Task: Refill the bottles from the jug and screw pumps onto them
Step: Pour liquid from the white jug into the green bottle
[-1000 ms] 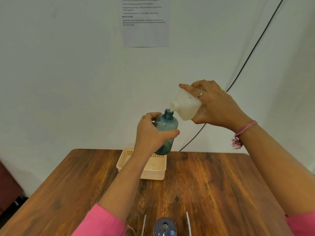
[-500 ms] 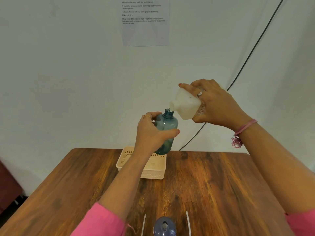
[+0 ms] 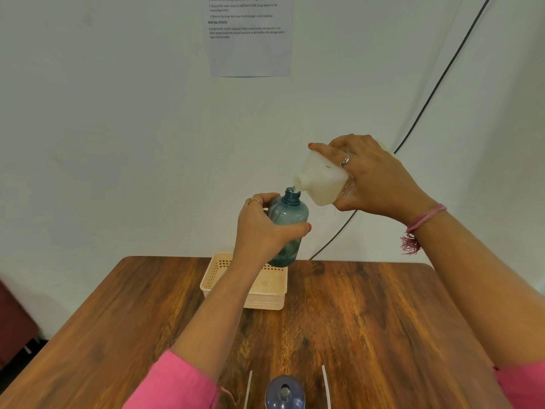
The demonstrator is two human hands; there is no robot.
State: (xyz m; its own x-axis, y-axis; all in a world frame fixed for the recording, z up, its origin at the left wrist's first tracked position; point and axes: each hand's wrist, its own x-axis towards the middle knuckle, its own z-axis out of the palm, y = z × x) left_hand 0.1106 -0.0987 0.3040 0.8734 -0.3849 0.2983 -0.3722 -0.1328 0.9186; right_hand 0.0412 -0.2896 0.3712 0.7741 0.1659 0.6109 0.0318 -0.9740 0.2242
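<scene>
My left hand (image 3: 262,228) grips a translucent blue bottle (image 3: 290,219) and holds it upright in the air above the table, its neck open. My right hand (image 3: 374,181) holds a white jug (image 3: 323,181) tipped down to the left, its spout right over the blue bottle's mouth. A little liquid shows at the spout. Some liquid sits in the bottom of the blue bottle. Another bluish-purple bottle (image 3: 284,392) stands at the table's near edge, seen from above. Two thin white tubes (image 3: 326,385) lie beside it.
A cream perforated basket (image 3: 259,293) sits at the back middle of the wooden table (image 3: 368,320), under the held bottle. A black cable (image 3: 436,84) runs down the white wall. A printed sheet (image 3: 249,33) hangs on the wall.
The jug's spout has come a little closer to the blue bottle's mouth. Both hands keep their grips and have hardly moved.
</scene>
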